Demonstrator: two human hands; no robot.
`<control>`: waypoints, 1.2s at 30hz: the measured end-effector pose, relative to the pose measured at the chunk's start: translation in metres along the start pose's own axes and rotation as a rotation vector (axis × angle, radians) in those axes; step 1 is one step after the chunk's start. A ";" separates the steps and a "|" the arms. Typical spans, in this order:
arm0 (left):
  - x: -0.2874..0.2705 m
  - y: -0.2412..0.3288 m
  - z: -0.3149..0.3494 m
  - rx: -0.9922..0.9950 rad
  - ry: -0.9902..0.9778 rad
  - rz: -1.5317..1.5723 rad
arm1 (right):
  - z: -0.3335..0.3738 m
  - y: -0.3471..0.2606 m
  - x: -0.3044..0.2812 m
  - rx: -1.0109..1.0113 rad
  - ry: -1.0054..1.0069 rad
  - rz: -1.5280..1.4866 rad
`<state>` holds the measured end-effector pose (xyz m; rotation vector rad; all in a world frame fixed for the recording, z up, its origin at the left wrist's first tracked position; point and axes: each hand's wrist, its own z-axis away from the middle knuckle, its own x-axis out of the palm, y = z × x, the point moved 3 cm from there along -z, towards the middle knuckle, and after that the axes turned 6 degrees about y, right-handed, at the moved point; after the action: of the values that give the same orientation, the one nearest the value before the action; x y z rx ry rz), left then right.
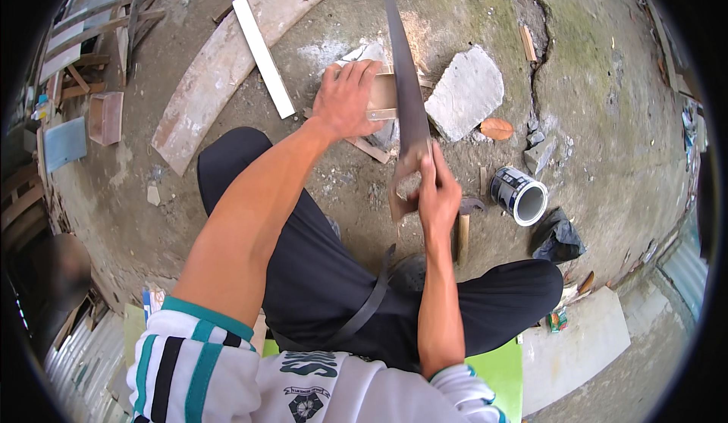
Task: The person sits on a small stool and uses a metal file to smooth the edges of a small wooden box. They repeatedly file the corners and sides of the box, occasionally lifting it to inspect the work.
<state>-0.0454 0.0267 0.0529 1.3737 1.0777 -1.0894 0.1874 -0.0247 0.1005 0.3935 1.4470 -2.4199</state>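
Observation:
My right hand [438, 195] grips the handle of a hand saw [409, 89], whose long dark blade points away from me. The blade crosses the right part of a short wooden piece [384, 93] with a pale near edge. My left hand [347, 98] presses on that piece's left end, its fingers curled over it. Beneath the wood, a broken grey stone [367, 53] shows in part. A larger flat stone [465, 93] lies just right of the blade. Pale sawdust [415, 35] is scattered on the ground around the blade's far part.
A white strip [263, 55] rests across a long curved-looking plank [205, 97] at the left. To the right are a hammer [464, 233], an open paint can [520, 195], a black plastic bag [560, 236] and a brown leaf [497, 128]. Scrap wood [106, 116] lies far left.

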 end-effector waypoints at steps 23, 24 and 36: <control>-0.008 0.000 -0.001 0.001 -0.036 0.011 | -0.005 0.006 0.003 -0.145 0.039 0.062; -0.007 0.003 -0.004 0.003 -0.032 0.016 | -0.007 0.018 0.001 -0.209 0.066 0.069; -0.002 0.005 -0.003 0.032 0.006 0.046 | -0.032 -0.029 0.014 -0.076 0.021 0.078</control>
<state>-0.0404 0.0288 0.0560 1.4208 1.0321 -1.0733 0.1662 0.0153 0.1037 0.4510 1.4986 -2.2988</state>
